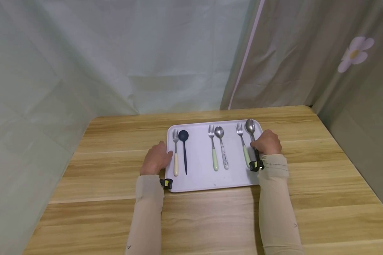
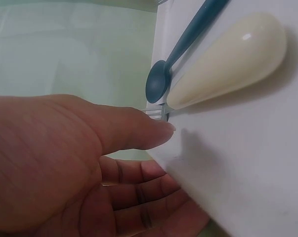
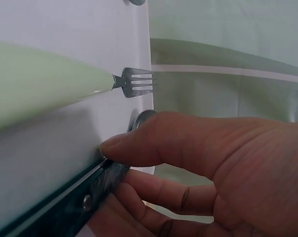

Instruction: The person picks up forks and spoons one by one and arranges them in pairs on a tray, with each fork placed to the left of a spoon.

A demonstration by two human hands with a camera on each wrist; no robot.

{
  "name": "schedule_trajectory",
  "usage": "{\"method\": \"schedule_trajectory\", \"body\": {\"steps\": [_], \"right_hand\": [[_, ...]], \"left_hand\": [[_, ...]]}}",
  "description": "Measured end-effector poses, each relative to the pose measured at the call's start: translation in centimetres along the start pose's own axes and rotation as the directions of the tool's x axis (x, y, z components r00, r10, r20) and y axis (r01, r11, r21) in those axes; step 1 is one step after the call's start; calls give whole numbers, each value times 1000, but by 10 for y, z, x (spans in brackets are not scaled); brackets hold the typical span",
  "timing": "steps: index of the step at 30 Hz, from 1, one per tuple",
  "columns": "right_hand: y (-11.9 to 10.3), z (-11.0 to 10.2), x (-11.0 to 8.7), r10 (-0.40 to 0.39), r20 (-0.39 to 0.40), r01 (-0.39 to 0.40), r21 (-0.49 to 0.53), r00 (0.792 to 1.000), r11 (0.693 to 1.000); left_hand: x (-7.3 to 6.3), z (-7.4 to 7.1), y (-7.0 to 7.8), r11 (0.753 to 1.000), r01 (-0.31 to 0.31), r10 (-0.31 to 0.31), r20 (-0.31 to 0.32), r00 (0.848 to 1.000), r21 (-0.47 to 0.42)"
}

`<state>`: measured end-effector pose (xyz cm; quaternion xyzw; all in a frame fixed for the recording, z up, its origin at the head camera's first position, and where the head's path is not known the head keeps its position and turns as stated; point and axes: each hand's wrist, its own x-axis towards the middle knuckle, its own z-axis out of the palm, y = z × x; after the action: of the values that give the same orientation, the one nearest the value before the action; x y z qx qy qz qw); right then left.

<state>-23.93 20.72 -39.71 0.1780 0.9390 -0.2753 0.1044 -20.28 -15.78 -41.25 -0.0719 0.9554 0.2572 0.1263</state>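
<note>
My left hand grips the left edge of a white tray, thumb over the rim and fingers below it. Beside that thumb lie a cream-handled fork and a dark blue spoon. At the tray's right edge my right hand pinches the dark riveted handle of a steel spoon. Its bowl points to the far right corner, partly behind the thumb in the right wrist view. Left of this spoon lies a green-handled fork, tines away from me.
Mid-tray, another green-handled fork lies beside a spoon with a white patterned handle. The tray rests on a wooden table. Pale curtains hang behind and at both sides.
</note>
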Motion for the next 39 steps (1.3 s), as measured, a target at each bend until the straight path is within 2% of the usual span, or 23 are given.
{"method": "schedule_trajectory", "body": {"steps": [10, 29, 39], "right_hand": [[0, 1, 4, 20, 38, -22, 40, 999, 999], [1, 1, 5, 6, 46, -8, 27, 999, 1000], [0, 0, 5, -3, 101, -2, 47, 995, 999]], "left_hand": [[1, -1, 1, 1000, 2, -2, 7, 1000, 6], [0, 0, 1, 1000, 5, -5, 4, 1000, 10], [1, 0, 1, 1000, 26, -26, 19, 999, 6]]}}
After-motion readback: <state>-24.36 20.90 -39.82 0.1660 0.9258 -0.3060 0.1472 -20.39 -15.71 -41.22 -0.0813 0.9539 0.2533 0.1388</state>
